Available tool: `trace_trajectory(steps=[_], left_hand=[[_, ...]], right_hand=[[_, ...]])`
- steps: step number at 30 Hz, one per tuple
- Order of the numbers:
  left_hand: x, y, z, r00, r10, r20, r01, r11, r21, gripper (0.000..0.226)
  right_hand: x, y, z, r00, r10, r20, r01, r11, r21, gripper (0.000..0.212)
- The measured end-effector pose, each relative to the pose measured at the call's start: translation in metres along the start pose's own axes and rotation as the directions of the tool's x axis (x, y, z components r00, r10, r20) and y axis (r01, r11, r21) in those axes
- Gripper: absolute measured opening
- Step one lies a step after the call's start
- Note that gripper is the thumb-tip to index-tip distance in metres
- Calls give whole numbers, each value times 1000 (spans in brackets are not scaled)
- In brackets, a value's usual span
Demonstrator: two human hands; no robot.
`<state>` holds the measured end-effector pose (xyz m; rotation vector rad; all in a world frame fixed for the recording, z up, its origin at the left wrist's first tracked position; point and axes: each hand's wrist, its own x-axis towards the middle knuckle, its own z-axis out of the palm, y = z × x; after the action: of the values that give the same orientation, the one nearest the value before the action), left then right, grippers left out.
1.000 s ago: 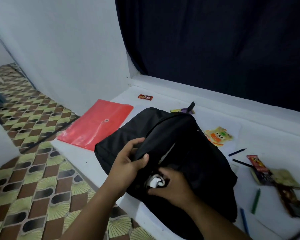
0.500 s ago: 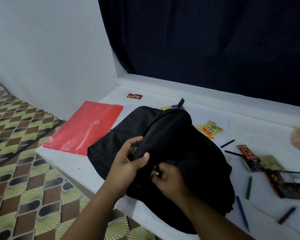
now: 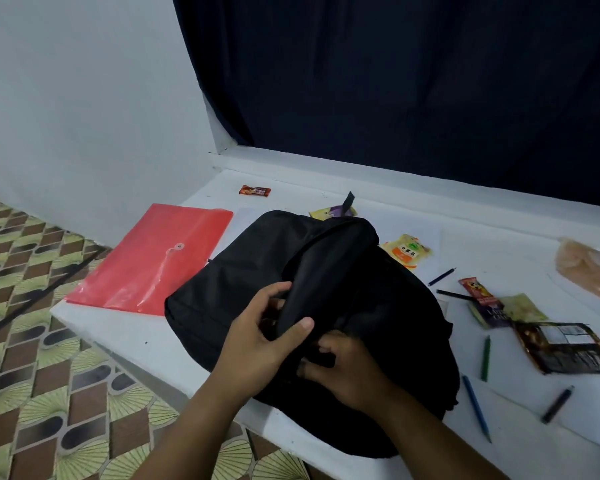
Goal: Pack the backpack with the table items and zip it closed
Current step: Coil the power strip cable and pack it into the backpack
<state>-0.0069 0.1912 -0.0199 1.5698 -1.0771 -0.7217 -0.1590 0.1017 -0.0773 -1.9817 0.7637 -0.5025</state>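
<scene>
A black backpack (image 3: 378, 299) lies on the white table (image 3: 125, 334). My left hand (image 3: 260, 337) grips the edge of its front flap, thumb on top and fingers underneath. My right hand (image 3: 343, 368) is just right of it, fingers curled into the bag's opening; what they hold is hidden. Around the bag lie a red envelope folder (image 3: 153, 261), snack packets (image 3: 407, 251), a small red wrapper (image 3: 254, 191), a dark foil packet (image 3: 565, 346) and several pens and pencils (image 3: 475, 407).
The table's near edge drops to a patterned tile floor (image 3: 49, 393) on the left. A white wall and a dark curtain (image 3: 395, 81) stand behind the table. A clear plastic bag (image 3: 589, 268) lies at the far right.
The white item seen in my right hand at the bag's opening is out of sight. My right hand's fingers have gone deeper into the opening. The view has shifted right.
</scene>
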Motion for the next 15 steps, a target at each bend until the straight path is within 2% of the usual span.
trace_trajectory(steps=[2,4,6,8,10,12,13,15], left_hand=[[-3,1,-2,994,108,-24,-105,989,106,47],[-5,-2,-1,973,202,-108,-182,968,172,46],[-5,-7,4,951,211,-225,-151,954,259,49],[-3,-8,15,957,137,-257,-55,952,302,55],[-3,-6,34,971,178,-161,-106,920,378,51],[-6,-2,58,970,242,-3,-218,880,423,42],[-10,0,71,973,216,81,-229,871,435,43],[-18,1,95,971,77,225,-185,837,515,58]], right_hand=[[-7,5,-15,999,-27,-44,22,995,-101,25],[-17,17,-34,973,-42,-228,-6,979,-204,26],[-30,25,-54,910,-15,-415,-78,976,-206,28],[-41,33,-73,845,-33,-534,-130,956,-265,33],[-48,41,-88,811,25,-584,-238,927,-291,43],[-55,49,-101,780,164,-604,-358,909,-215,54],[-58,50,-108,768,277,-577,-397,914,-89,57],[-66,49,-118,759,484,-435,-443,874,200,53]])
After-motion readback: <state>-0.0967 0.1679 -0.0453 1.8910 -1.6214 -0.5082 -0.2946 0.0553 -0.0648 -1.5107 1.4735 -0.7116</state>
